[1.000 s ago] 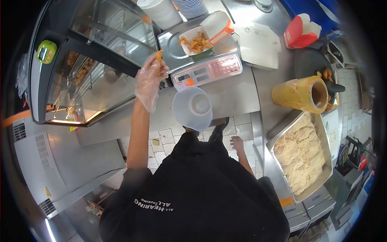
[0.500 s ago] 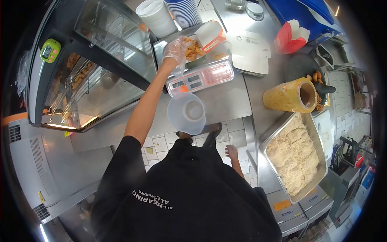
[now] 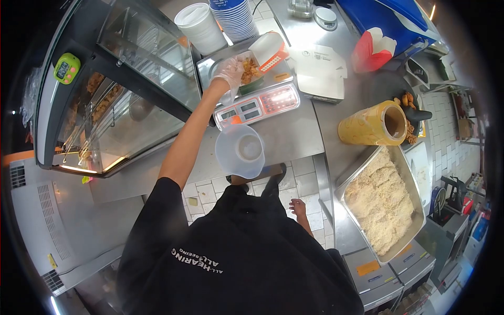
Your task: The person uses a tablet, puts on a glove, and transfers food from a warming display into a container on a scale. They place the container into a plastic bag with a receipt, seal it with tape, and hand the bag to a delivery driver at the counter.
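Note:
My left hand (image 3: 229, 72), in a clear plastic glove, reaches to an open paper food box (image 3: 269, 51) standing on the scale (image 3: 257, 106). Its bent fingers touch the left side of the fried chicken pieces (image 3: 249, 71) in the box. The glove blurs what they hold, if anything. Bare and empty, my right hand (image 3: 297, 206) hangs low beside my body, fingers loosely apart. A translucent plastic jug (image 3: 240, 152) sits in front of the scale, near the counter edge.
A glass display case (image 3: 142, 105) with a green timer (image 3: 66, 68) stands left. Stacked paper cups (image 3: 236, 21) and white lids (image 3: 200, 29) are behind the scale. Rightward are a white box (image 3: 320, 71), a yellow tub (image 3: 370, 125) and a tray of crumbs (image 3: 380, 205).
The view has shifted slightly. My left hand has moved a little to the right against the chicken in the box. My right hand still hangs at my side.

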Motion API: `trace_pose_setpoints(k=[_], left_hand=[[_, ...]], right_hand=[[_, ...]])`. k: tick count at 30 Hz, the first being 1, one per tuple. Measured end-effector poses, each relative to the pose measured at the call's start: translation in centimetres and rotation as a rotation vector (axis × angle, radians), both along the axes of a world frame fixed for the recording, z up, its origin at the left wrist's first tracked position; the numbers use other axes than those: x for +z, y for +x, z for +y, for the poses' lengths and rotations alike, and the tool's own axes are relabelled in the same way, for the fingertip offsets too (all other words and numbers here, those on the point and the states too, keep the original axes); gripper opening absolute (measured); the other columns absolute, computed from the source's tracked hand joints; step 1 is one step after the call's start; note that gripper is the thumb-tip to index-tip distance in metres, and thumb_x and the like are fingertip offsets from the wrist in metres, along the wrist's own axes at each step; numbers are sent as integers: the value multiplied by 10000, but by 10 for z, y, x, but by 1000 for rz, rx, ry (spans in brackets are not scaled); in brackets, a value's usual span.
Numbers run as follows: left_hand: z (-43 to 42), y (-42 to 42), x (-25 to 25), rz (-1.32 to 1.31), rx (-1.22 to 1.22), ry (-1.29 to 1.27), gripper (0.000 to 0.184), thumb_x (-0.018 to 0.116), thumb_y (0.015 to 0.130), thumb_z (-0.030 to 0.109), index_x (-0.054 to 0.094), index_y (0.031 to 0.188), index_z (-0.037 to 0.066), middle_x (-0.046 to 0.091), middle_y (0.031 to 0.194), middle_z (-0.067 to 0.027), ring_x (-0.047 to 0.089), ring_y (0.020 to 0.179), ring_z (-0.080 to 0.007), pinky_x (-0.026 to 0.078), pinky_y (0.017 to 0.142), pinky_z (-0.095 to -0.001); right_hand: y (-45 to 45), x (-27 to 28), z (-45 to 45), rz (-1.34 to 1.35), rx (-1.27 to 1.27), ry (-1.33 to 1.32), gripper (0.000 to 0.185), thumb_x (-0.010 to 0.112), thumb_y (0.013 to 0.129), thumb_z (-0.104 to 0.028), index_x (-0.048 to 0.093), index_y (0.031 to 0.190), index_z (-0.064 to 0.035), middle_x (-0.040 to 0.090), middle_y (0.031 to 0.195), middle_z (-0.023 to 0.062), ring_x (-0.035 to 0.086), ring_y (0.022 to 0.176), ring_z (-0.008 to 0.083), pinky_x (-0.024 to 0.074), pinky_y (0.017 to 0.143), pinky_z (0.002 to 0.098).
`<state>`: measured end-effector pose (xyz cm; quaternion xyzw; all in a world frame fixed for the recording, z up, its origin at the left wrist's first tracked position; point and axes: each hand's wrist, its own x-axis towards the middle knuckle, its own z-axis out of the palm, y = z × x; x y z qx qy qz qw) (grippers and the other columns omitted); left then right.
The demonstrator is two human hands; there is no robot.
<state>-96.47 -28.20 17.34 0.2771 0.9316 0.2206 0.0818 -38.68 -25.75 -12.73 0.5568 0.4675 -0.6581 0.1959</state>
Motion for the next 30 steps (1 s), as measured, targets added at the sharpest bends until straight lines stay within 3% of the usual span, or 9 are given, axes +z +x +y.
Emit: trace_pose_setpoints(k=[1,7,10,14,16,19,23,29,30], left_hand=[[0,1,1,21,17,-29,317,486,983,293,603,1225,124,669,1088,-162,645,1017,-313,497,894,-383],[10,-4,-4,-58,116,143,314,586,917,255,639,1205,140,690,1095,-130,666,992,-254,513,880,-370],[12,0,-8,-1,137,229,302,573,873,249,673,1154,203,691,1019,-165,646,974,-334,497,883,-421],[12,1,-8,53,168,198,320,599,844,269,681,1132,156,701,969,-169,659,932,-336,507,864,-419],[11,1,-10,-189,245,485,316,603,828,299,700,1051,96,700,930,-187,662,905,-345,513,840,-423],[8,5,11,36,155,228,307,595,827,304,706,964,53,691,915,-215,659,897,-357,515,826,-421],[6,-5,1,147,90,166,286,592,826,301,707,932,62,692,920,-207,656,897,-364,512,829,-419],[15,3,6,33,52,205,363,608,853,388,699,1042,91,694,995,-166,650,923,-357,509,836,-418],[18,22,31,144,37,-25,369,614,867,408,700,1069,111,690,1037,-142,648,946,-329,502,840,-408]], right_hand=[[-5,1,2,10,6,11,218,541,956,-254,645,1091,-117,695,882,43,634,687,126,458,529,276],[-33,13,15,68,8,41,242,579,938,-275,629,1100,-103,691,910,52,645,721,135,462,550,274],[-38,14,15,83,-16,42,243,588,933,-280,628,1095,-103,690,909,54,650,729,137,462,552,275],[-32,14,10,66,-5,38,228,575,943,-267,635,1100,-114,694,918,51,652,731,138,471,574,280],[-24,10,7,58,-4,29,230,569,947,-267,636,1106,-115,696,921,49,652,730,138,472,572,281],[-12,5,2,40,5,20,234,557,956,-270,638,1115,-119,697,924,46,650,724,136,471,567,281],[-6,3,1,17,12,8,239,547,962,-277,640,1111,-116,697,918,42,644,708,128,465,553,277],[-8,1,0,58,-19,26,239,551,957,-272,643,1100,-104,697,902,56,639,666,132,463,531,279],[-10,2,2,84,-21,37,238,555,955,-269,644,1097,-100,697,892,62,640,659,140,466,527,281]])
